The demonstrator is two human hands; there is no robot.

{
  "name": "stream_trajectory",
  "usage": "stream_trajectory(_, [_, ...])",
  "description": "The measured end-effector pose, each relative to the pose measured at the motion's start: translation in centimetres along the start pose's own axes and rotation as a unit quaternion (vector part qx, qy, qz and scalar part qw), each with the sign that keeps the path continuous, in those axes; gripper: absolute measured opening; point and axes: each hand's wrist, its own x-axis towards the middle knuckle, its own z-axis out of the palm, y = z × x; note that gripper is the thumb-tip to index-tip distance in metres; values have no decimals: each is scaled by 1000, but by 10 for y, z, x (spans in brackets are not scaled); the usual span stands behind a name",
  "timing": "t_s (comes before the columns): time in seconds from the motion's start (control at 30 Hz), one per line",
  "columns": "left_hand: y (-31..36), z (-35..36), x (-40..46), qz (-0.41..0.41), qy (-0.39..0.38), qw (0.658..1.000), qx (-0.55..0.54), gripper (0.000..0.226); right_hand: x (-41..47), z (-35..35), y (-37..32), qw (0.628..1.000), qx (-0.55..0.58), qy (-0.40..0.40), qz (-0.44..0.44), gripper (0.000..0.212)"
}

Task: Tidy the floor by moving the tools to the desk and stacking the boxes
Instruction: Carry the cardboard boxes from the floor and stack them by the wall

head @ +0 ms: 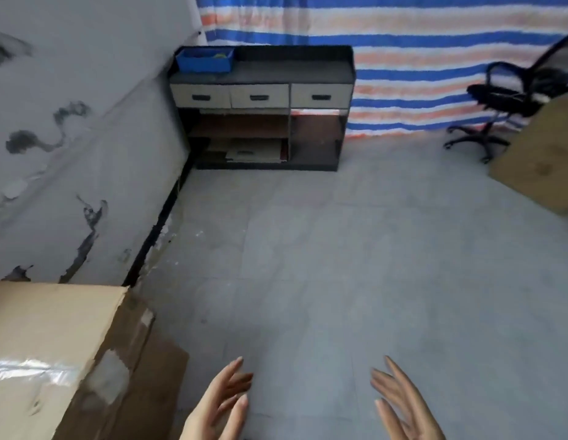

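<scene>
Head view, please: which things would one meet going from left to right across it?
Cardboard box at the near left → blue bin on the desk → black office chair → second cardboard box at the right edge.

One head-worn view looks forward and down over the floor (339,249): desk (260,74) far at twelve o'clock, both hands close at six.

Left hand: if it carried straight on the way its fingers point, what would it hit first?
Probably nothing soon. The left hand points up-right over bare floor, passing right of the cardboard box. Depth is unclear.
</scene>
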Motion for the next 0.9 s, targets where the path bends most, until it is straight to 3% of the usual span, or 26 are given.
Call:
stream_trajectory(0.17, [15, 111, 7, -7, -148, 988, 50, 40, -54, -109, 16, 991, 64, 113, 35, 44])
stream_trajectory(0.3, [13, 222, 19, -140, -257, 956, 22, 33, -98, -199, 21, 966, 107, 227, 63, 44])
stream_trajectory(0.33, [4, 244, 19, -187, -299, 936, 13, 40, -107, -221, 25, 956, 104, 266, 70, 51])
stream_trajectory(0.37, [-13, 274, 23, -206, -333, 920, 26, 66, -113, -246, 29, 950, 106, 286, 71, 59])
stream_trajectory(0.4, [-21, 287, 28, -201, -362, 910, 27, 96, -113, -262, 30, 945, 112, 297, 78, 54])
stream_trajectory(0.43, [-24, 297, 31, -187, -374, 908, 31, 104, -111, -268, 28, 937, 119, 314, 95, 44])
stream_trajectory(0.5, [8, 355, 23, -154, -354, 920, 68, 56, -123, -300, 38, 913, 137, 374, 91, 26])
stream_trajectory(0.57, [30, 398, 18, -102, -335, 932, 91, 35, -126, -325, 48, 918, 119, 369, 81, 83])
stream_trajectory(0.6, [39, 414, 17, -85, -351, 928, 90, 32, -123, -337, 55, 910, 131, 385, 84, 90])
stream_trajectory(0.73, [59, 473, 49, -71, -403, 906, 110, 42, -98, -388, 66, 886, 142, 429, 103, 68])
stream_trajectory(0.8, [70, 511, 69, -56, -423, 896, 125, 32, -79, -415, 68, 879, 134, 446, 104, 66])
stream_trajectory(0.9, [97, 576, 109, -29, -426, 893, 141, 56, -40, -461, 49, 862, 151, 477, 82, 56])
